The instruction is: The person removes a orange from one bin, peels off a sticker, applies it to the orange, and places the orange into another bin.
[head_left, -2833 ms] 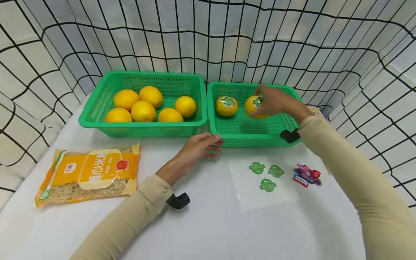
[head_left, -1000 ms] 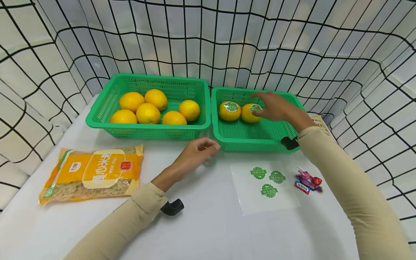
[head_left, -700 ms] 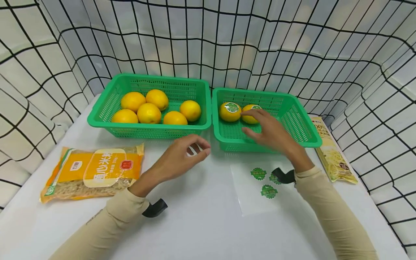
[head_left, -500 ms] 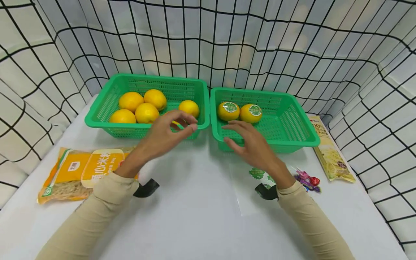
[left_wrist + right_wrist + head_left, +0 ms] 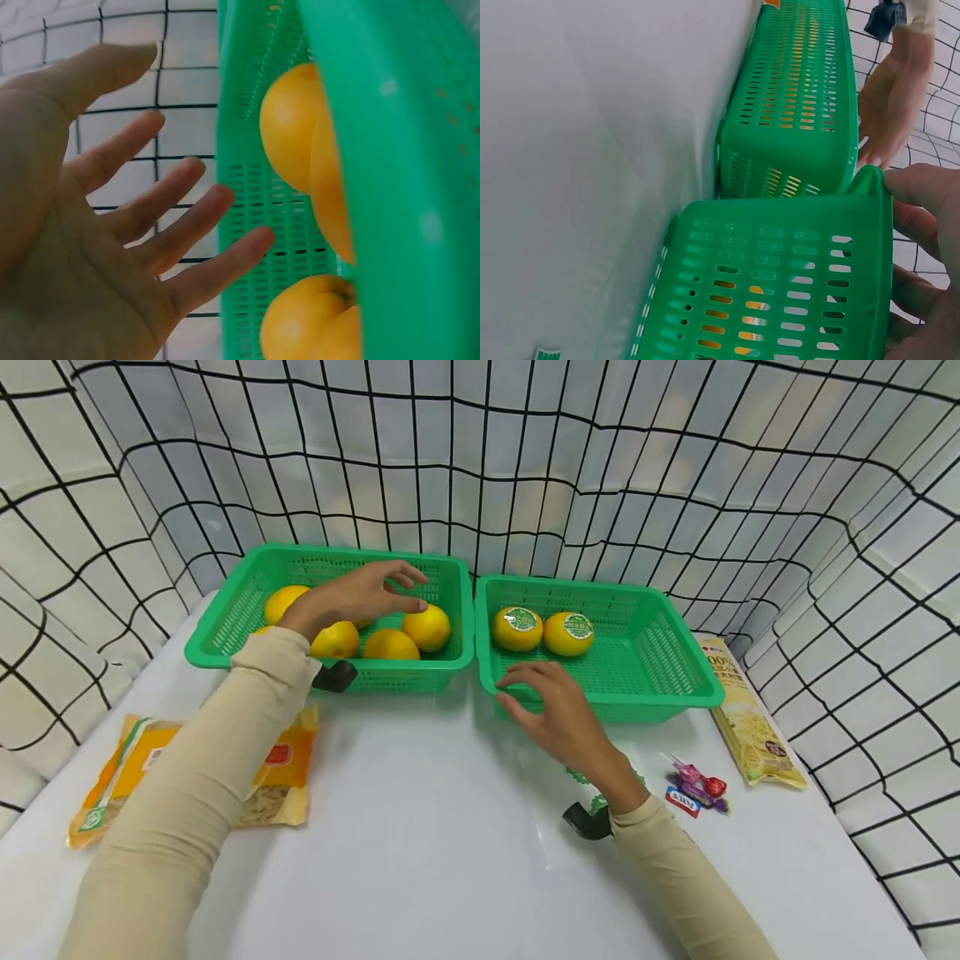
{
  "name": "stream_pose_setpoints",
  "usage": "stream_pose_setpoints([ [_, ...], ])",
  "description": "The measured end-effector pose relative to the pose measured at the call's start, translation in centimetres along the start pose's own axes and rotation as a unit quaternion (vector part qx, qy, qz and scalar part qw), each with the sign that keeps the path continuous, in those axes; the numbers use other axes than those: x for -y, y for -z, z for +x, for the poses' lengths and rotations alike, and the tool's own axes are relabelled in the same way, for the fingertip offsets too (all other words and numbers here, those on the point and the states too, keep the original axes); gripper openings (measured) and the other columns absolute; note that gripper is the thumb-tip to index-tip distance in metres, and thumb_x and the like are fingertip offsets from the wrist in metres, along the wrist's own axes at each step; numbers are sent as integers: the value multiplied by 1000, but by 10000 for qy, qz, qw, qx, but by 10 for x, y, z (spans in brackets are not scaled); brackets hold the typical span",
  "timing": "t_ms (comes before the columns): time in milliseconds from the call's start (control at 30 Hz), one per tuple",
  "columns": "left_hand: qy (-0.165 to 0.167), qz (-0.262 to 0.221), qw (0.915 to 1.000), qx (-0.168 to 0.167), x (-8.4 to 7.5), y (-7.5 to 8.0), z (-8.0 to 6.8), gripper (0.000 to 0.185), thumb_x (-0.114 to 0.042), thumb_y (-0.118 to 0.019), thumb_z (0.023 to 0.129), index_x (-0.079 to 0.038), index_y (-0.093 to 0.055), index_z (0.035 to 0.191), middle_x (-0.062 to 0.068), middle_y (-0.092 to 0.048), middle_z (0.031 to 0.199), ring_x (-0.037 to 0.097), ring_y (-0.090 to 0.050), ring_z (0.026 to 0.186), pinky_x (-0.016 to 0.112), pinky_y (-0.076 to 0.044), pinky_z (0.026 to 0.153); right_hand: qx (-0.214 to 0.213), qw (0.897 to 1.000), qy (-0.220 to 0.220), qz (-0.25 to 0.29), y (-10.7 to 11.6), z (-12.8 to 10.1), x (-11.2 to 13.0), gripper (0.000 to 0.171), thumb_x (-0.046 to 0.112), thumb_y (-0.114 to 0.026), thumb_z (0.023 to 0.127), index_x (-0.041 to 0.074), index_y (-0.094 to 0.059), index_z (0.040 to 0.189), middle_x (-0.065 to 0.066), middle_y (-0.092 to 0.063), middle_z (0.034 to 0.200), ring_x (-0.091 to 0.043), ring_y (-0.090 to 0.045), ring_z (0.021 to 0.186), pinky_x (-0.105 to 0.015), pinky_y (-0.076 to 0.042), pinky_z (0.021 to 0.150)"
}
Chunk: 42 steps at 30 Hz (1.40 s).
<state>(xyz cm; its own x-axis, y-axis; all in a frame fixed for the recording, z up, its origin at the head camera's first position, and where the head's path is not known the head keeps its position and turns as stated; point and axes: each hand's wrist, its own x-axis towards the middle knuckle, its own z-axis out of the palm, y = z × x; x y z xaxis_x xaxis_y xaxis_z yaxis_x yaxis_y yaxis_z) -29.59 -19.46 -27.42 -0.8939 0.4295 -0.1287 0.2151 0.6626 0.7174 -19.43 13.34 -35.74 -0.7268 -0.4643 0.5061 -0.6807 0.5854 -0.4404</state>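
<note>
My left hand (image 5: pixel 367 592) reaches over the left green basket (image 5: pixel 405 679), fingers spread and holding nothing. Just below its thumb lies an orange (image 5: pixel 427 631); several more oranges sit around it, some hidden by the hand and forearm. In the left wrist view the palm (image 5: pixel 82 277) faces the basket, with oranges (image 5: pixel 289 127) beyond the fingertips. My right hand (image 5: pixel 558 714) is at the front left corner of the right green basket (image 5: pixel 660 660), thumb and fingers apart. The right wrist view has the thumb (image 5: pixel 922 184) right at the rim. Two stickered oranges (image 5: pixel 567 645) lie side by side in that basket.
Partly under my right forearm lies a clear sheet (image 5: pixel 555 852) of green stickers. Wrapped candies (image 5: pixel 697 789) and a yellow noodle packet (image 5: pixel 750 727) are at the right. An orange food bag (image 5: pixel 281 777) lies under my left forearm. Black netting (image 5: pixel 525 460) encloses the table.
The right hand has let go of the second stickered orange beside the first and come back to the basket's front corner. The left hand has moved up and left, over the left basket.
</note>
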Motion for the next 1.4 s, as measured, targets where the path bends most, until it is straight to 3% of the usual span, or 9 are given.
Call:
stream_pose_setpoints([
  [233,467,-120,9958,780,12,4,33,72,-42,-62,107,-13,-31,166,21,-31,169,43,-37,151,66,-40,117,118,9999,57,27,-1,2,-1,16,19,-79,98,14,-78,113,-8,-70,131,-27,-60,123,-44,-51,104],
  [467,882,40,9850,1482,15,-8,63,72,-38,-63,106,-12,-31,165,20,-18,173,44,-28,155,64,-37,120,133,9999,18,-48,2,1,-4,17,21,-77,100,13,-78,115,-9,-70,131,-28,-60,123,-44,-52,104],
  [667,933,180,9854,1415,22,-16,67,69,-33,-63,105,-11,-32,163,22,-21,170,44,-37,148,61,-40,119,212,9998,34,-11,0,1,-2,18,21,-76,101,13,-77,117,-9,-69,132,-28,-60,124,-45,-52,105],
  [867,686,163,9946,766,20,-9,61,66,-34,-65,103,-10,-35,157,24,-33,158,36,-51,123,52,-52,105,285,9994,-122,126,1,1,-1,19,21,-76,101,14,-77,118,-9,-67,135,-28,-58,129,-47,-51,107],
  [1000,323,-19,9993,184,5,4,46,69,-41,-68,102,-15,-36,158,22,-30,162,35,-51,125,51,-50,105,260,9993,-174,193,4,1,-1,19,21,-76,101,14,-77,119,-9,-66,136,-29,-57,132,-48,-50,110],
  [1133,-164,-230,9988,-398,-12,3,15,67,-45,-72,99,-22,-42,155,14,-32,164,34,-52,125,49,-49,103,331,9988,-208,298,6,2,-2,19,21,-76,101,13,-77,119,-10,-66,138,-29,-56,134,-48,-49,111],
  [1267,-752,-517,9931,-729,-27,-15,-26,61,-43,-77,96,-26,-50,149,5,-40,155,30,-48,124,47,-51,97,397,9979,-322,389,10,2,-3,17,19,-78,99,13,-78,116,-9,-66,137,-30,-56,134,-50,-48,111],
  [1400,-1278,-770,9868,-632,-35,-46,-70,57,-33,-83,93,-28,-56,143,-3,-45,148,25,-44,127,50,-49,100,475,9972,-389,423,13,3,-3,16,19,-79,98,13,-79,113,-10,-67,136,-31,-57,133,-52,-48,110],
])
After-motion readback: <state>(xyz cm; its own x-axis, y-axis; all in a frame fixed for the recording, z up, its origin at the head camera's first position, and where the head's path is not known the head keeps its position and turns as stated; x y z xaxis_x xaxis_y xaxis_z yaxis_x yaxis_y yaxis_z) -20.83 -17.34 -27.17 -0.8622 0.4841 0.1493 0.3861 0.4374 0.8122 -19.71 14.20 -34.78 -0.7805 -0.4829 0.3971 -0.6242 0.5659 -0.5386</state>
